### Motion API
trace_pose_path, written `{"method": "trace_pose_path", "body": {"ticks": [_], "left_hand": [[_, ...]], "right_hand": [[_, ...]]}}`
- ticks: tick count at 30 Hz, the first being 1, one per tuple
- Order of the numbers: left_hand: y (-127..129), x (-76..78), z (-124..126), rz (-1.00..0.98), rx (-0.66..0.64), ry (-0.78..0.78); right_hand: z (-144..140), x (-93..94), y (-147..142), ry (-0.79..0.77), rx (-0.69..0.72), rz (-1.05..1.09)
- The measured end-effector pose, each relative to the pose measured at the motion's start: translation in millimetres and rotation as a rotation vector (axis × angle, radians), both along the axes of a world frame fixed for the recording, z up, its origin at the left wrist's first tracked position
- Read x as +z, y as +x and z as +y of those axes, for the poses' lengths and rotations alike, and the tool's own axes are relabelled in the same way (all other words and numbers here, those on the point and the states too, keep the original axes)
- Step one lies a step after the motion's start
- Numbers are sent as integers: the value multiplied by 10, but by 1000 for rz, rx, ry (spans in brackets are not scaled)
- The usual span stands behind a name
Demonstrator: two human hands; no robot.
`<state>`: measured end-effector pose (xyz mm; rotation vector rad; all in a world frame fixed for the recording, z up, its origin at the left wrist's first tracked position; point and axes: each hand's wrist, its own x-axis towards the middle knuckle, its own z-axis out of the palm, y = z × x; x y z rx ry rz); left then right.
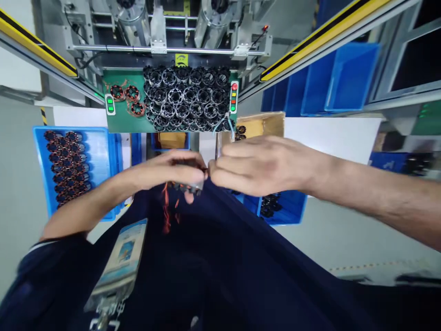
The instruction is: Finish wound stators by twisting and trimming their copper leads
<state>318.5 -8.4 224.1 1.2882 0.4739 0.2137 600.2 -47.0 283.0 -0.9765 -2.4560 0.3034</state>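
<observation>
wound stator (196,186) is held on the near side of the green board (129,123), just in front of the dark clothing (223,257); most of it is covered by the fingers. it is clamped between thumb and fingers of the left hand (165,174). loose orange-red wires (166,211) are seen hanging below it.

the right hand (257,166) is curled closed, fingertips brought together right at the stator's end, next to the left thumb; what is pinched there, maybe a wire end, can't be told.

step in hand, as judged: a wire end or small part is being worked by fingers at one end of the piece. a firm left grip and a fine, controlled right pinch seem called for next, loose wires kept free of the fingers.

on the green board, black-rimmed rings (183,102) are stacked tight, and three copper-wound rings (132,94) are set to their left. beyond the board a machine (158,47) is mounted. left of the board, on its near side, rows of wound pieces (70,165) are kept in a blue tray (99,161). right of the board, a cardboard box (274,123) and, nearer, a blue bin (292,204) with black parts (270,204) are placed.
</observation>
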Motion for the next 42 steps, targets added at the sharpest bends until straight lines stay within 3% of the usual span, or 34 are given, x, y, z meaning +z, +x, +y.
{"method": "trace_pose_path", "body": {"ticks": [1, 2, 3, 5, 7, 8, 10, 12, 14, 15, 17, 19, 20, 22, 24, 26, 28, 30, 32, 34, 37, 42], "left_hand": [[-15, 25, -19, -17, -45, -104], [-42, 42, -33, -21, -25, -99], [-76, 53, -40, -20, 59, 28], [-144, 72, -23, -13, 282, 530], [-180, 99, 26, -26, 401, 1026], [-179, 120, 57, -21, 407, 1167], [-142, 180, 119, 30, 350, 1206], [-90, 258, 160, 74, 253, 1075], [-67, 328, 163, 85, 143, 995], [-77, 349, 149, 81, 89, 1004], [-140, 351, 97, 88, 13, 1094], [-257, 304, 39, 169, 24, 1147], [-336, 268, 17, 203, 29, 1097], [-543, 177, -3, 230, 34, 827], [-834, 55, -19, 182, 64, 493], [-1201, -119, -88, 154, 175, 260], [-1589, -350, -256, 170, 363, 71], [-1923, -608, -508, 185, 676, -217], [-2161, -846, -780, 189, 998, -490], [-2318, -1028, -1014, 185, 1171, -590], [-2484, -1184, -1251, 173, 1308, -612], [-2753, -1283, -1436, 157, 1457, -609]], "right_hand": [[79, 97, 88, -2, 99, -48], [149, 183, 174, -88, 191, -51], [207, 251, 256, -116, 225, -67], [285, 317, 390, -275, 115, 39], [315, 274, 452, -644, -13, 260], [312, 217, 447, -877, -20, 353], [274, 59, 365, -1340, 59, 462], [202, -111, 220, -1720, 161, 507], [116, -245, 66, -1942, 212, 570], [75, -289, 0, -1967, 224, 603], [14, -330, -99, -1786, 229, 629], [-14, -330, -153, -1365, 201, 529], [-17, -330, -169, -1127, 190, 441], [-12, -367, -194, -733, 195, 276], [1, -492, -242, -532, 200, 216], [34, -719, -362, -513, 142, 207], [116, -1030, -602, -604, 23, 101], [279, -1391, -982, -698, -79, -123], [536, -1762, -1461, -699, -87, -223], [871, -2110, -1949, -678, -114, -285], [1408, -2540, -2500, -662, -193, -370], [1979, -2988, -2814, -667, -251, -515]]}}
